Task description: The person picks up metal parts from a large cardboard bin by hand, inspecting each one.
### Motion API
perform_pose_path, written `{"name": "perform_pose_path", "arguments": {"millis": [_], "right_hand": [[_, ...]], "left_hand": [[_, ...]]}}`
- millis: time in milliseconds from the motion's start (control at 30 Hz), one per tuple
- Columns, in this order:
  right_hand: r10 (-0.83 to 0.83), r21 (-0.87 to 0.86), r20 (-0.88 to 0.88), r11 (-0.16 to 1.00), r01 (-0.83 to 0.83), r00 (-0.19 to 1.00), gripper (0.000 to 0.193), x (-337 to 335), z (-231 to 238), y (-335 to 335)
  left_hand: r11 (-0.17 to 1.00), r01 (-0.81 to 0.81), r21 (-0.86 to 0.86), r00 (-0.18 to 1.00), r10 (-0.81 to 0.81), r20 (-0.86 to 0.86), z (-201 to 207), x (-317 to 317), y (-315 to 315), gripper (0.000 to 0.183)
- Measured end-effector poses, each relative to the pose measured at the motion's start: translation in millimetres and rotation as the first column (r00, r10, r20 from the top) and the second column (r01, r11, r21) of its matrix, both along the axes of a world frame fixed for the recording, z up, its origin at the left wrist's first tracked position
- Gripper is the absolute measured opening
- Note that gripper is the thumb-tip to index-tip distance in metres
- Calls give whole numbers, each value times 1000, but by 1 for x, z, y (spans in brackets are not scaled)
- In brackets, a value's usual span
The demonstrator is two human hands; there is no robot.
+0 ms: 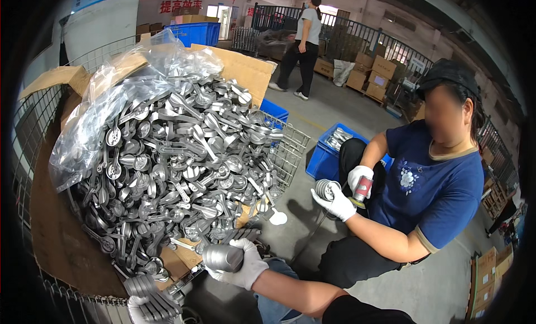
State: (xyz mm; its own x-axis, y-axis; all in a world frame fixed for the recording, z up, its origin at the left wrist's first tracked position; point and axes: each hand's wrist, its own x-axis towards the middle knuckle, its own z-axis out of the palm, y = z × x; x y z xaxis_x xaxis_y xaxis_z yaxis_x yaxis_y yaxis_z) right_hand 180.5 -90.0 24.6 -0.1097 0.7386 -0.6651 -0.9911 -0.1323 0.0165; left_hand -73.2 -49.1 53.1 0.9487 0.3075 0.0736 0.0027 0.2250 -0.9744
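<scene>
My right hand (248, 266), in a white glove, is closed around a stack of grey spoon-shaped metal parts (222, 258). Their round heads are nested together, and handles stick out behind the fingers. At the lower left edge my left hand (137, 311), also gloved, grips another stack of spoon-shaped metal parts (153, 301); its fingers are partly hidden by them. Beyond both hands rises a big heap of loose spoon-shaped metal parts (184, 151), inside a wire cage (287, 156) lined with cardboard (56, 234).
A seated co-worker (430, 173) on the right holds a red hand-held power tool (363, 187) and a stack of round metal parts (328, 190). Beside them stands a blue crate (321, 162). Clear plastic sheeting (100, 112) covers the heap's far side. Another person (304, 44) stands farther back.
</scene>
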Motion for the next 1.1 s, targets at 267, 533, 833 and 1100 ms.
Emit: {"name": "perform_pose_path", "arguments": {"millis": [267,533,833,1100], "right_hand": [[-5,30,-40,1000,6,999,44,2,-7,-1],[-19,-2,-31,1000,19,999,42,1,-3,0],[-15,-24,-49,1000,14,999,41,4,0,0],[-9,8,-47,1000,10,999,39,4,1,-1]], "left_hand": [[981,2,192,993,21,-119,-10,-8,6,41],[702,496,512,-33,604,-796,-2,3,-8,46],[839,95,536,902,155,-403,-26,-18,13,43],[510,421,750,386,648,-657,-25,-13,1,43]]}}
